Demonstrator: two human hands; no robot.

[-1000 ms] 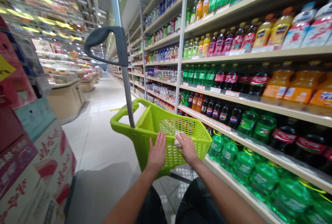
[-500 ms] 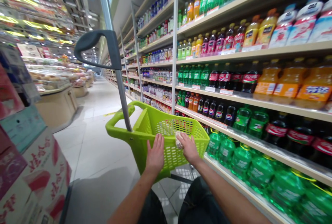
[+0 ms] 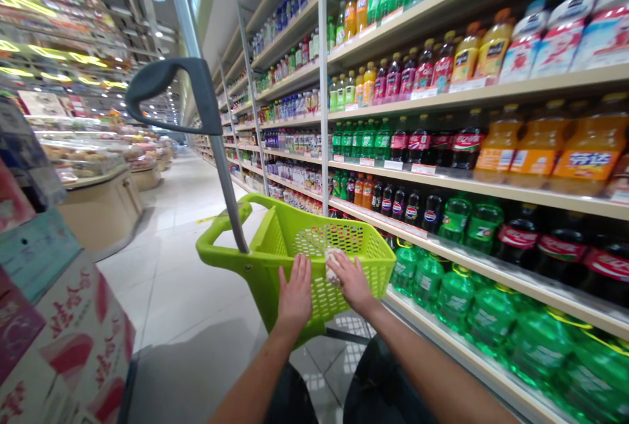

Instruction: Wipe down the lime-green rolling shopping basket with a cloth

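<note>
A lime-green plastic shopping cart basket (image 3: 275,260) with perforated walls stands before me. My left hand (image 3: 295,289) lies on its near side, fingers stretched over the rim with nothing in them. My right hand (image 3: 354,280) presses a crumpled whitish cloth (image 3: 333,268) against the same rim, a little to the right. Part of the cloth is hidden under the fingers. Left of the basket rises a metal pole (image 3: 228,194) bearing a dark grey looped handle (image 3: 206,96).
Shelves of bottled drinks (image 3: 378,168) run along the right, close to the basket. Stacked cartons (image 3: 83,332) stand at the near left. A tiled aisle (image 3: 171,240) stretches ahead past display counters (image 3: 98,201). My knees are just below the basket.
My right hand and the cloth have slid slightly left along the rim, closer to my left hand. The left hand stays on the basket. The view has shifted a little.
</note>
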